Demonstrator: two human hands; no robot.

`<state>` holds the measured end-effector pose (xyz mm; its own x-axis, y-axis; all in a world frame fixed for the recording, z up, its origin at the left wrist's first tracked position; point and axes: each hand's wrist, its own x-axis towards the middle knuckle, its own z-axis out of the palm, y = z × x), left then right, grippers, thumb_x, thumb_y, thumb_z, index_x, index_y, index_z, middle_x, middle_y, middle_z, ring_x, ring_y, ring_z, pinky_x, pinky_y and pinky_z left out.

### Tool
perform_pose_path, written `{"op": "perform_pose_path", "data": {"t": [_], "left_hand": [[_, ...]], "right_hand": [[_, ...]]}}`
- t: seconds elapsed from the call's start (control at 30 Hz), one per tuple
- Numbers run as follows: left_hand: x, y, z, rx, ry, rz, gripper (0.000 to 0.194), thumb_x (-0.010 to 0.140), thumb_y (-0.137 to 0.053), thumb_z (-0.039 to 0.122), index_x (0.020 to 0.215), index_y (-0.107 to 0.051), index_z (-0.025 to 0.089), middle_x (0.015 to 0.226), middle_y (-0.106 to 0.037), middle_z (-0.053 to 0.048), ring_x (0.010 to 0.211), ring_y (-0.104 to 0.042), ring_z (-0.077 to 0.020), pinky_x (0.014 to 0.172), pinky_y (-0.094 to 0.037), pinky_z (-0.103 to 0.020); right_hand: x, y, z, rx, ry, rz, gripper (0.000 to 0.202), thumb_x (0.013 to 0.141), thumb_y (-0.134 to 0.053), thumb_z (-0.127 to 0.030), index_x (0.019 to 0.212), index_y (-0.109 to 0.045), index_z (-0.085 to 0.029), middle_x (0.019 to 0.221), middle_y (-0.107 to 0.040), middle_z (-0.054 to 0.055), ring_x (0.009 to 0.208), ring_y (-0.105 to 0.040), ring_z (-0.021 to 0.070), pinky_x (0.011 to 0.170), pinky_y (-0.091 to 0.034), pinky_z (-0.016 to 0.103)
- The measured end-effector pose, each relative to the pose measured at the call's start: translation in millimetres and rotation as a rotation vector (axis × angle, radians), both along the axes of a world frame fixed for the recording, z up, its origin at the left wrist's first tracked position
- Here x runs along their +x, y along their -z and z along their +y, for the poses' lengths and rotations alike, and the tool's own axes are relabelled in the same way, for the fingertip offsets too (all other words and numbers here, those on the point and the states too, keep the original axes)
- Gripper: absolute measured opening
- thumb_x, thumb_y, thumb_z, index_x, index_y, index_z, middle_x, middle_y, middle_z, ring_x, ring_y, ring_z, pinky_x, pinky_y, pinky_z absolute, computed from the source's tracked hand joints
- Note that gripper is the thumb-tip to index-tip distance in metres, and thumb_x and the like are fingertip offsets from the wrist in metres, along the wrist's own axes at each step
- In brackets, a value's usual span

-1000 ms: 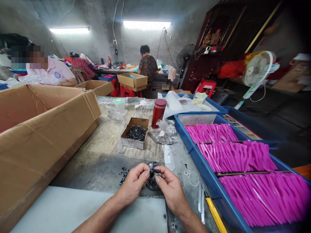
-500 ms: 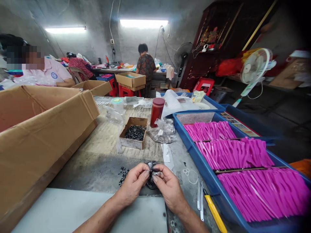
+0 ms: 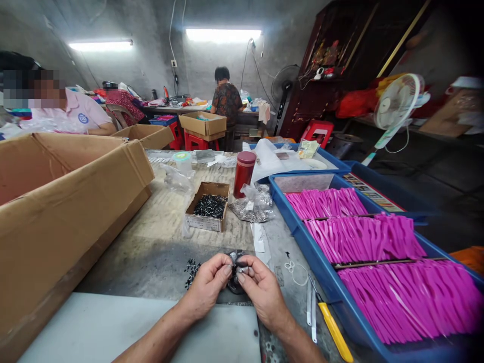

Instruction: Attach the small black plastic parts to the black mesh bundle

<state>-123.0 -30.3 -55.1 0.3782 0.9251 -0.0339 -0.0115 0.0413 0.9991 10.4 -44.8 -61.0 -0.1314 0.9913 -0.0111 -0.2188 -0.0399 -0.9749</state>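
My left hand (image 3: pixel 212 282) and my right hand (image 3: pixel 260 288) meet fingertip to fingertip at the front of the table. Both are closed in a pinch; whatever sits between the fingers is too small and covered to name. Right behind and under the fingertips is a dark round dish-like thing (image 3: pixel 236 288), partly hidden by the hands. A small heap of black pieces (image 3: pixel 191 272) lies beside my left hand. Farther back stands a small cardboard box (image 3: pixel 206 222) holding many thin black pieces (image 3: pixel 209 206).
Right of my hands lie a yellow-handled tool (image 3: pixel 335 330), thin metal strips (image 3: pixel 311 312) and a blue crate (image 3: pixel 302 237) of pink plastic pieces (image 3: pixel 408 297). A large carton (image 3: pixel 75 212) stands left. A red canister (image 3: pixel 244 174) is behind. Other people sit farther off.
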Motion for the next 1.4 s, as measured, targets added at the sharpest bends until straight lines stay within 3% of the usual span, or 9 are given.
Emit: {"op": "perform_pose_path", "data": {"t": [1.13, 1.4], "left_hand": [[-1.6, -3.9, -0.3, 0.062, 0.031, 0.083, 0.025, 0.079, -0.042, 0.037, 0.068, -0.042, 0.015, 0.057, -0.032, 0.005, 0.052, -0.027, -0.0081, 0.047, -0.025, -0.019], [-2.7, -10.2, -0.4, 0.141, 0.022, 0.196, 0.023, 0.080, -0.041, 0.034, 0.067, -0.044, 0.015, 0.057, -0.036, 0.004, 0.054, -0.031, -0.0096, 0.050, -0.027, -0.020]], "right_hand": [[1.5, -0.1, 0.2, -0.004, -0.006, 0.000, 0.017, 0.068, -0.056, -0.023, 0.084, -0.053, -0.017, 0.064, -0.050, -0.003, 0.055, -0.042, 0.0089, 0.051, -0.034, 0.020], [1.4, -2.7, 0.1, -0.004, 0.006, -0.015, 0.017, 0.066, -0.057, -0.021, 0.082, -0.055, -0.017, 0.065, -0.051, -0.002, 0.055, -0.044, 0.0093, 0.051, -0.035, 0.020]]}}
